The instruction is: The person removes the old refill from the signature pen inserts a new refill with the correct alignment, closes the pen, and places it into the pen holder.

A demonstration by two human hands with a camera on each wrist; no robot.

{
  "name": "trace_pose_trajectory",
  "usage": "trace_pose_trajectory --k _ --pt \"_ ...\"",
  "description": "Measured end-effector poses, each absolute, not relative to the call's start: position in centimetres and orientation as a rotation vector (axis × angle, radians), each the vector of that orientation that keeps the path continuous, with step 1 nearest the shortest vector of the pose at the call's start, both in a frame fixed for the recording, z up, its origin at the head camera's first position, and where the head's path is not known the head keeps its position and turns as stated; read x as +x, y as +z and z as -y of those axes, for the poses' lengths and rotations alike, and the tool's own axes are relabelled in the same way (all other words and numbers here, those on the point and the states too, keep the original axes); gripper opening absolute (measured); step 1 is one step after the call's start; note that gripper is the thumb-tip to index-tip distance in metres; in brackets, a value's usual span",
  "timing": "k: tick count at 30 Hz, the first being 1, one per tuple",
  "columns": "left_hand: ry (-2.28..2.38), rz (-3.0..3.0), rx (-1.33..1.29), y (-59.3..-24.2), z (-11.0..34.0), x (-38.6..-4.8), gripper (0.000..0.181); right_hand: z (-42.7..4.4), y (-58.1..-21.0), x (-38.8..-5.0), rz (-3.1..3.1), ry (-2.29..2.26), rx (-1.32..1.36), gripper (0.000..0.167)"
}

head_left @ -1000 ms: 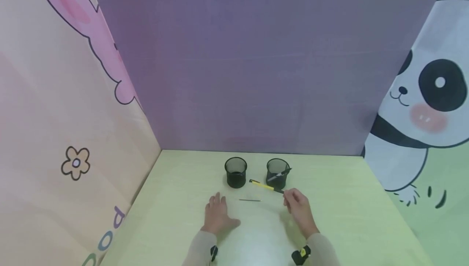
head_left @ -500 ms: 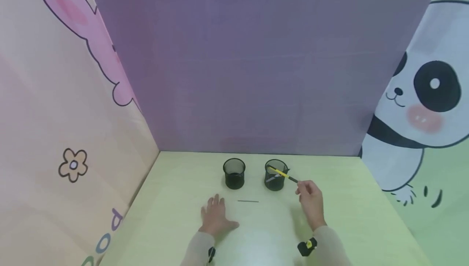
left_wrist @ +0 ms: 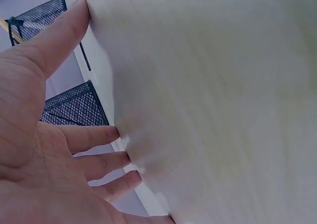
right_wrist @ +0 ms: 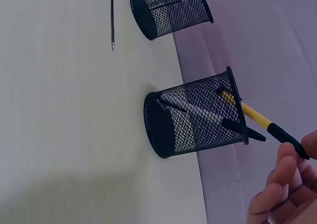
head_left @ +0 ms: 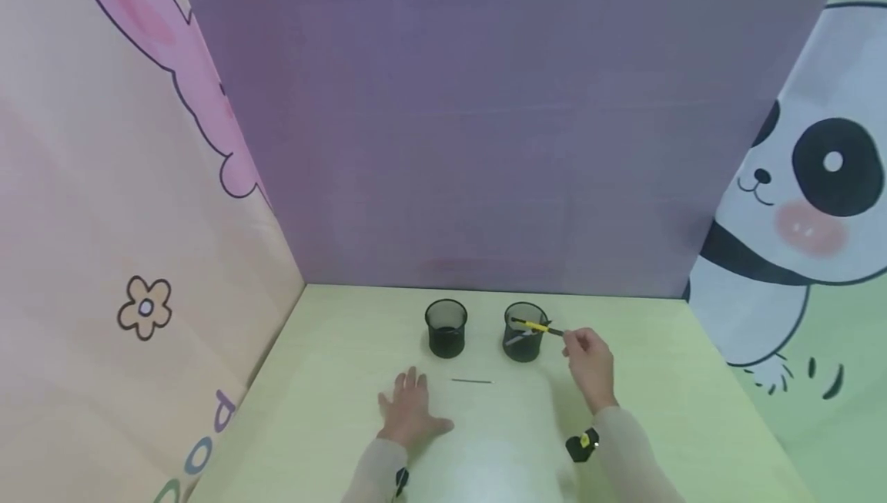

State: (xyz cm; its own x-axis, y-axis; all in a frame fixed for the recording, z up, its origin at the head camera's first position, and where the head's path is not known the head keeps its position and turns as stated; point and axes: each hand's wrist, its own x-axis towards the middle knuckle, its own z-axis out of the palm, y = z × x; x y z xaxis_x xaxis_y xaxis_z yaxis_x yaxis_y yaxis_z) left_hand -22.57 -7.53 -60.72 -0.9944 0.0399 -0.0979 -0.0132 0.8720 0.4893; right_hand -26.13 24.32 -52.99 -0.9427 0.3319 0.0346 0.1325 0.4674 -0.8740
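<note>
My right hand (head_left: pixel 589 364) pinches a yellow pen (right_wrist: pixel 255 116) by its black end, to the right of the right mesh pen cup (head_left: pixel 520 349). The pen's far end is inside that cup, below the rim. A pale pen with a black grip (right_wrist: pixel 235 128) leans in the same cup, its tip over the rim. My left hand (head_left: pixel 409 413) lies with spread fingers, fingertips touching the table, and holds nothing. Ahead of it stands the left mesh pen cup (head_left: pixel 446 340). A thin dark pen refill (right_wrist: pixel 112 21) lies on the table between the hands and cups.
Both cups stand upright near the back of the pale table (head_left: pixel 333 380). A purple cloth (head_left: pixel 443 141) hangs behind it, with a printed bunny sheet (head_left: pixel 90 218) on the left and a panda sheet (head_left: pixel 797 318) on the right. A thin dark line shows through the left cup's mesh.
My right hand has moved right and forward with the yellow pen, bringing the pen's far end from in front of the right cup into it. The left hand stays in place.
</note>
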Motion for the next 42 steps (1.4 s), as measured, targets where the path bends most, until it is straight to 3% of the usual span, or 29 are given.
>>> trace_pose_trajectory --k 20,42 --pt "0.738 -2.946 0.013 -61.1 7.5 -22.8 0.108 -23.5 -53.3 -30.1 2.71 1.273 -0.34 0.043" --pt "0.774 -2.951 0.004 -61.5 7.6 -22.8 0.109 -22.9 -55.3 -30.0 2.699 1.255 -0.333 0.046"
